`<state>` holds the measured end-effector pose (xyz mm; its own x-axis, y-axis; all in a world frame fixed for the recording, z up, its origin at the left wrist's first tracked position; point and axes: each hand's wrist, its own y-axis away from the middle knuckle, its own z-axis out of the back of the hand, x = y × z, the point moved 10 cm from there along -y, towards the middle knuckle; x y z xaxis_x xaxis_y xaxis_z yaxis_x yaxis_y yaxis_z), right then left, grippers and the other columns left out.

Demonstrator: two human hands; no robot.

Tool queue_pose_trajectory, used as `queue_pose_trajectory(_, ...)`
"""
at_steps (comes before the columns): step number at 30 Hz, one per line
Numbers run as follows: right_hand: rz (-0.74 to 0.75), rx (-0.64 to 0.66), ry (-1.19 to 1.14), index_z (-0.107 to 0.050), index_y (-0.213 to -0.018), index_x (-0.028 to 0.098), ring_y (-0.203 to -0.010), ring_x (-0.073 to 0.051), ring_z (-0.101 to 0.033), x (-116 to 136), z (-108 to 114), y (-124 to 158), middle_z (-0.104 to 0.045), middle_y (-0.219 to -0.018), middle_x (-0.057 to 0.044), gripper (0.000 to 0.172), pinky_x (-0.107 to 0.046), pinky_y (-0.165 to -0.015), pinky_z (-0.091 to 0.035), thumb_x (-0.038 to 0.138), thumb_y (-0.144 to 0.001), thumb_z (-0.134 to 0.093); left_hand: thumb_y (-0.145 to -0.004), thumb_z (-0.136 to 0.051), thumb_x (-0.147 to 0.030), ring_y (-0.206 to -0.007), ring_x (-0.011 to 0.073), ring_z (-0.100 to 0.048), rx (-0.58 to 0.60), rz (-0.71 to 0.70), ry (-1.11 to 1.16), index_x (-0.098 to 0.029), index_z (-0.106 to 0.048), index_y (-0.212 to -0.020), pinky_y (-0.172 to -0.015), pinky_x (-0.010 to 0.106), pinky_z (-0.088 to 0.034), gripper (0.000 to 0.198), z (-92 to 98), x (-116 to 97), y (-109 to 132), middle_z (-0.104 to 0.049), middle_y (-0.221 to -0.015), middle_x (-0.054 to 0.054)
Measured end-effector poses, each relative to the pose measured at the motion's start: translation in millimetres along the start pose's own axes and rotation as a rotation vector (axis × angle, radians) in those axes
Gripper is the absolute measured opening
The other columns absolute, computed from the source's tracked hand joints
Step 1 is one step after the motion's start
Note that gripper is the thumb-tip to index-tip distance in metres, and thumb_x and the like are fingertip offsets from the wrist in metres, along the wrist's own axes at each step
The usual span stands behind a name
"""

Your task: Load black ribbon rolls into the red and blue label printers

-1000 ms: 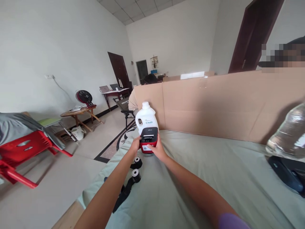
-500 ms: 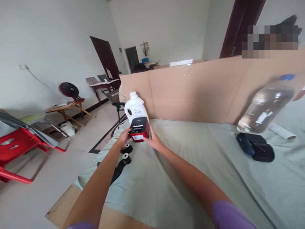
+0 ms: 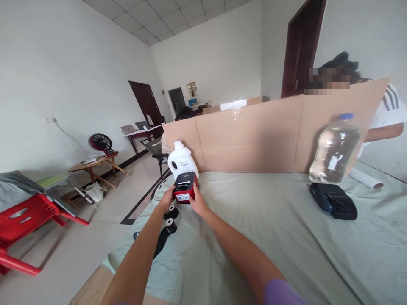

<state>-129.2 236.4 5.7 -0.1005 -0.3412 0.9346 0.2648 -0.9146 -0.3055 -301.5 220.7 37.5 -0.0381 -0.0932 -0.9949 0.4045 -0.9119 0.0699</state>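
Observation:
A small red and black label printer (image 3: 185,186) stands on the cloth-covered surface, a white sticker on its front. My left hand (image 3: 168,198) is closed on its left side. From the right, my right hand (image 3: 199,201) presses against the other side, thumb near the front corner. Just behind the printer is a white jug-shaped bottle (image 3: 182,159) with a handle. Two dark rolls with white cores, a farther roll (image 3: 172,210) and a nearer roll (image 3: 171,225), lie beside my left forearm; a dark strap-like strip runs from the nearer one.
A cardboard panel (image 3: 248,140) stands along the far edge. To the right are a large clear bottle (image 3: 335,150) with a blue cap, a dark portable device (image 3: 333,201) and a white paper roll (image 3: 366,178). Behind the panel is a person (image 3: 389,106). A red chair (image 3: 28,228) stands left.
My view has tilted upward, so more ceiling shows. My right hand has closed in against the printer's side; the left keeps its hold. The person at the right shows more.

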Motion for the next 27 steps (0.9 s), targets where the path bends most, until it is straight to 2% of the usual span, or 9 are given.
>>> queue_pose_trajectory(4, 0.014, 0.146, -0.033, -0.045, -0.147, 0.029, -0.135, -0.032, -0.051, -4.8, 27.3, 40.2, -0.055, -0.146, -0.006, 0.069, -0.054, -0.114, -0.037, 0.034, -0.082, -0.065, -0.088, -0.056, -0.023, -0.134, 0.0307, -0.05, -0.176, -0.139, -0.124, -0.016, -0.061, -0.126, -0.108, 0.037, -0.042, 0.038, 2.9, -24.0, 23.9, -0.066, -0.127, 0.012)
queue_pose_trajectory(6, 0.057, 0.176, 0.033, -0.057, -0.137, 0.026, -0.131, -0.033, -0.054, -9.2, 67.7, 69.3, -0.06, -0.14, -0.008, 0.06, -0.055, -0.114, -0.037, 0.04, -0.08, -0.066, -0.088, -0.056, -0.02, -0.141, 0.0264, -0.043, -0.151, -0.298, -0.22, -0.021, -0.059, -0.13, -0.117, 0.035, -0.034, 0.042, -22.4, -36.0, 50.1, -0.06, -0.138, 0.009)
queue_pose_trajectory(8, 0.077, 0.182, 0.124, -0.063, -0.13, 0.023, -0.127, -0.032, -0.057, -15.2, 125.2, 99.9, -0.062, -0.136, -0.011, 0.054, -0.055, -0.112, -0.039, 0.043, -0.08, -0.065, -0.09, -0.054, -0.023, -0.135, 0.0261, -0.049, 0.063, -0.527, -0.427, -0.022, -0.061, -0.129, -0.119, 0.038, -0.033, 0.04, -81.3, -41.2, 90.7, -0.062, -0.136, 0.009)
queue_pose_trajectory(11, 0.05, 0.05, 0.323, -0.068, -0.117, 0.023, -0.119, -0.03, -0.06, -20.5, 239.8, 143.3, -0.065, -0.128, -0.011, 0.043, -0.052, -0.109, -0.042, 0.044, -0.079, -0.064, -0.093, -0.051, -0.034, -0.134, 0.0273, -0.052, 0.56, -0.657, -0.726, -0.021, -0.061, -0.133, -0.119, 0.042, -0.032, 0.043, -181.8, -1.2, 168.7, -0.059, -0.141, 0.011)
queue_pose_trajectory(14, 0.044, -0.473, 0.591, -0.066, -0.108, 0.022, -0.118, -0.03, -0.055, 2.1, 378.9, 191.5, -0.065, -0.116, -0.012, 0.032, -0.056, -0.109, -0.037, 0.039, -0.083, -0.055, -0.097, -0.044, -0.041, -0.148, 0.0274, -0.033, 0.838, -0.729, -0.95, -0.022, -0.047, -0.147, -0.123, 0.049, -0.02, 0.054, -234.2, 43.3, 234.6, -0.038, -0.158, 0.01)
queue_pose_trajectory(16, 0.012, -0.809, 0.763, -0.062, -0.115, 0.019, -0.128, -0.035, -0.045, 23.2, 446.0, 224.1, -0.059, -0.124, -0.016, 0.037, -0.062, -0.112, -0.027, 0.038, -0.082, -0.057, -0.1, -0.038, -0.043, -0.153, 0.0271, -0.022, 0.867, -0.778, -1.038, -0.024, -0.038, -0.153, -0.124, 0.052, -0.013, 0.057, -244.3, 58.5, 256.3, -0.025, -0.163, 0.008)
queue_pose_trajectory(18, -0.107, -0.965, 0.842, -0.054, -0.129, 0.015, -0.135, -0.041, -0.034, 29.7, 486.3, 237.7, -0.049, -0.136, -0.023, 0.057, -0.064, -0.112, -0.02, 0.038, -0.079, -0.066, -0.101, -0.034, -0.045, -0.154, 0.0266, -0.017, 0.843, -0.807, -1.082, -0.026, -0.033, -0.155, -0.124, 0.052, -0.011, 0.057, -243.4, 63.9, 263.8, -0.02, -0.165, 0.006)
queue_pose_trajectory(23, -0.376, -0.889, 0.695, -0.042, -0.142, 0.007, -0.14, -0.047, -0.029, 9.2, 530.9, 210.5, -0.038, -0.143, -0.037, 0.102, -0.059, -0.109, -0.016, 0.031, -0.054, -0.088, -0.1, -0.031, -0.055, -0.154, 0.0259, -0.017, 0.858, -0.82, -1.1, -0.027, -0.03, -0.156, -0.125, 0.05, -0.01, 0.063, -235.4, 62.7, 268.3, -0.018, -0.166, 0.006)
queue_pose_trajectory(27, -0.527, -0.871, 0.643, -0.053, -0.13, 0.012, -0.136, -0.053, -0.036, 6.7, 541.2, 198.8, -0.041, -0.138, -0.041, 0.108, -0.066, -0.103, -0.02, 0.031, -0.031, -0.094, -0.099, -0.034, -0.058, -0.154, 0.026, -0.017, 0.852, -0.814, -1.069, -0.026, -0.031, -0.156, -0.125, 0.048, -0.008, 0.066, -235.0, 59.0, 270.6, -0.02, -0.165, 0.007)
